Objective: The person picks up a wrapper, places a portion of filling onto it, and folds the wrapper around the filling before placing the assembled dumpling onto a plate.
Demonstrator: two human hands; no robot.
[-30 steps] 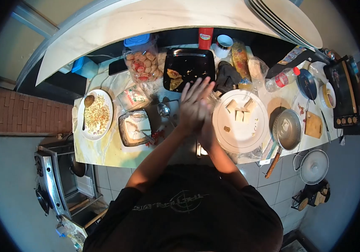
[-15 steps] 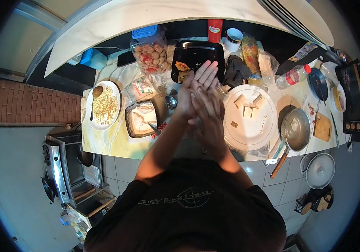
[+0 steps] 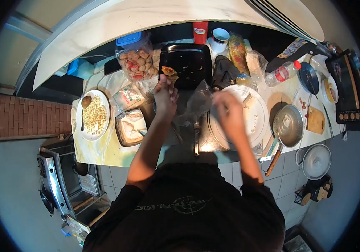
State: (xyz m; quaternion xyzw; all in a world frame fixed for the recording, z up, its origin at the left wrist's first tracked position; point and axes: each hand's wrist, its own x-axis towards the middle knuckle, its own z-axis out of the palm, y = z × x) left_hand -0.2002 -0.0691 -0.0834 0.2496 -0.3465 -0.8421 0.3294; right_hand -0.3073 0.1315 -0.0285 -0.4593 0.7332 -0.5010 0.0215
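Observation:
My left hand [image 3: 166, 97] is raised over the counter just below the black tray [image 3: 188, 63], its fingers loosely bent and apart with nothing visible in them. Above the left part of the large white plate [image 3: 258, 126] is my right hand [image 3: 230, 112], smeared by motion. Pale cut pieces [image 3: 249, 102] and small crumbs lie on that plate. A crumpled clear plastic bag [image 3: 197, 103] is between the two hands, its edge close to my right fingers. Below the bag, a knife [image 3: 196, 142] with a dark handle points away from me.
At left are a plate of chopped food [image 3: 96, 115] with a spoon and a dark container [image 3: 131, 127] of creamy white food. At right stand a saucepan [image 3: 288, 126], a small cutting board [image 3: 315, 120] and a plastic bottle [image 3: 283, 74]. A shelf [image 3: 146, 17] overhangs the back.
My hands, pressed together over the counter before, have come apart: the left to the left, the right down over the plate. The plastic bag and knife now show between them.

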